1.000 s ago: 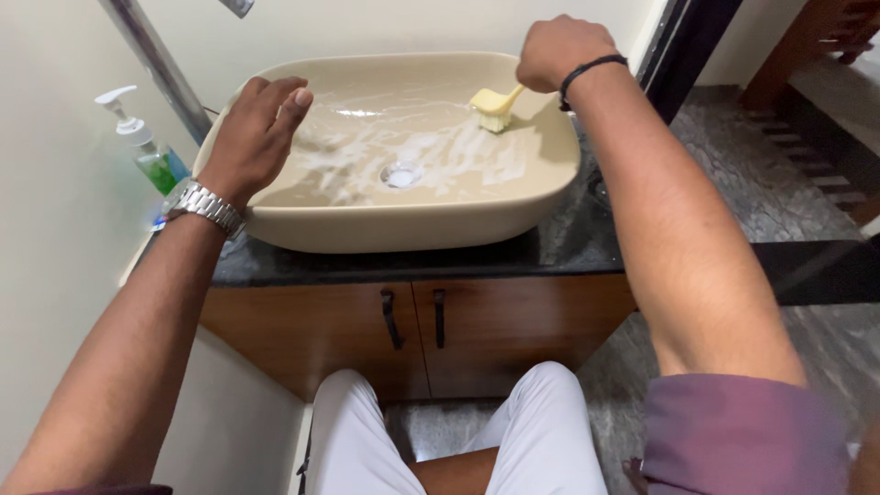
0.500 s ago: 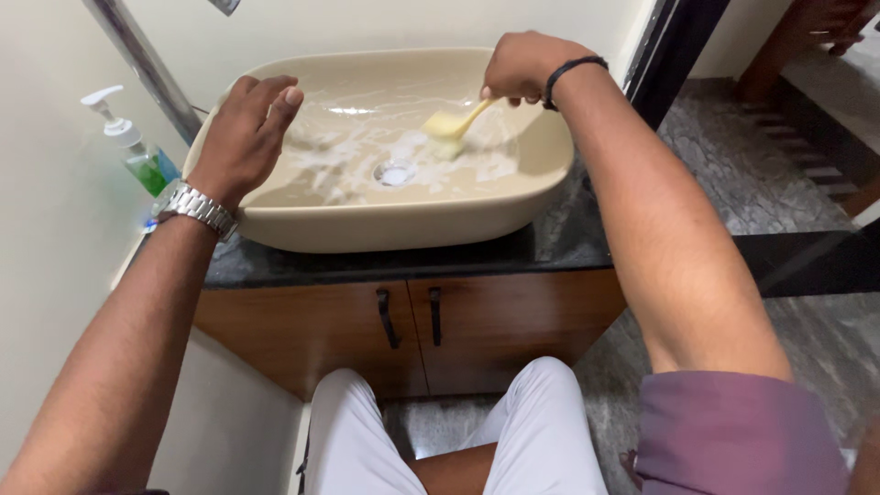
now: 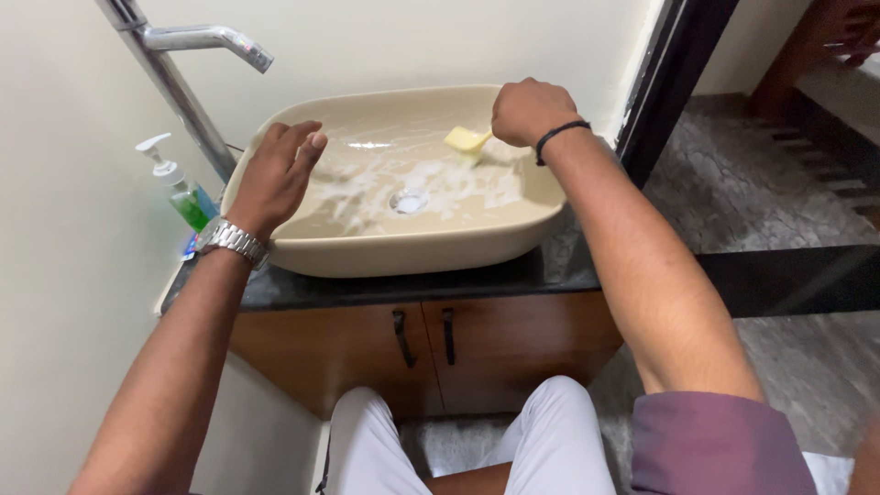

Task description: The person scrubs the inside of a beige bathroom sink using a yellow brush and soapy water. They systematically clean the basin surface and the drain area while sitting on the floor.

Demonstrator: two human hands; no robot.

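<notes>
A beige countertop basin (image 3: 513, 234) sits on a dark stone counter, with white foam smeared around its drain (image 3: 409, 200). My right hand (image 3: 530, 110) is closed on a yellow sponge (image 3: 466, 140) and presses it against the inside of the basin at the back right. My left hand (image 3: 278, 174), with a metal watch on the wrist, rests on the basin's left rim with its fingers loosely curled over the edge.
A tall chrome tap (image 3: 197, 55) rises at the back left. A pump bottle of green liquid (image 3: 181, 192) stands left of the basin. Wooden cabinet doors (image 3: 422, 344) are below the counter. A dark door frame (image 3: 665, 82) is at the right.
My right hand has swept the sponge across the basin, from the back right corner toward the middle and back to the right. My left hand has stayed on the left rim.
</notes>
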